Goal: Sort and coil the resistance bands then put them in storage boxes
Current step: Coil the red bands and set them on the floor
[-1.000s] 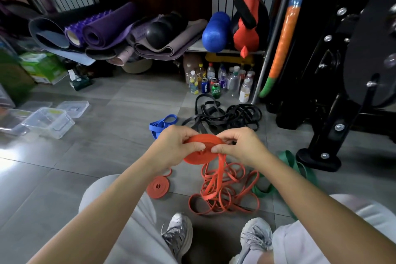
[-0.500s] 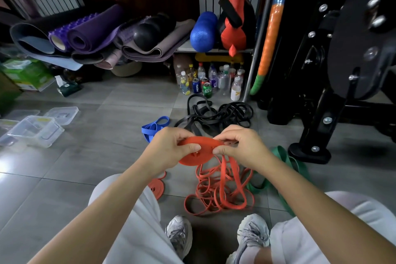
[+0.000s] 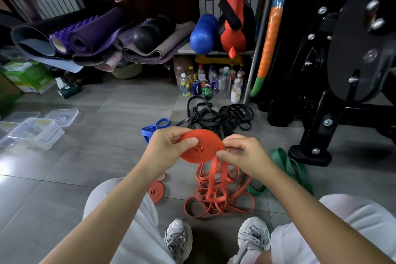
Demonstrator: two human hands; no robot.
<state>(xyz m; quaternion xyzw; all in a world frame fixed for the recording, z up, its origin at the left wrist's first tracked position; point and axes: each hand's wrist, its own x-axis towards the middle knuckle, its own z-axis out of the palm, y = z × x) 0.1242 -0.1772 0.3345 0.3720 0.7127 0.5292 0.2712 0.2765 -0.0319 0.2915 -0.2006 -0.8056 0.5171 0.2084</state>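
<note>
A seated person's two grey sneakers (image 3: 179, 240) point forward on a grey tiled floor. Just beyond them lies a loose tangle of orange resistance band (image 3: 216, 197), with a small finished orange coil (image 3: 156, 191) flat on the floor to its left.

Above the tangle, both hands hold a larger flat orange coil (image 3: 201, 146). The left hand (image 3: 165, 150) grips the coil's left edge, thumb on top and fingers underneath. The right hand (image 3: 242, 154) pinches the band at the coil's right edge, where the unwound tail drops down into the tangle.

A green band (image 3: 289, 165) lies to the right, a blue band (image 3: 155, 128) behind the left hand, and a heap of black bands (image 3: 222, 115) farther back.

Far left sit clear plastic storage boxes (image 3: 36, 133) and a loose lid (image 3: 62, 113); their contents cannot be made out. Bottles and cans (image 3: 210, 83) and rolled yoga mats (image 3: 92, 34) line the back.
</note>
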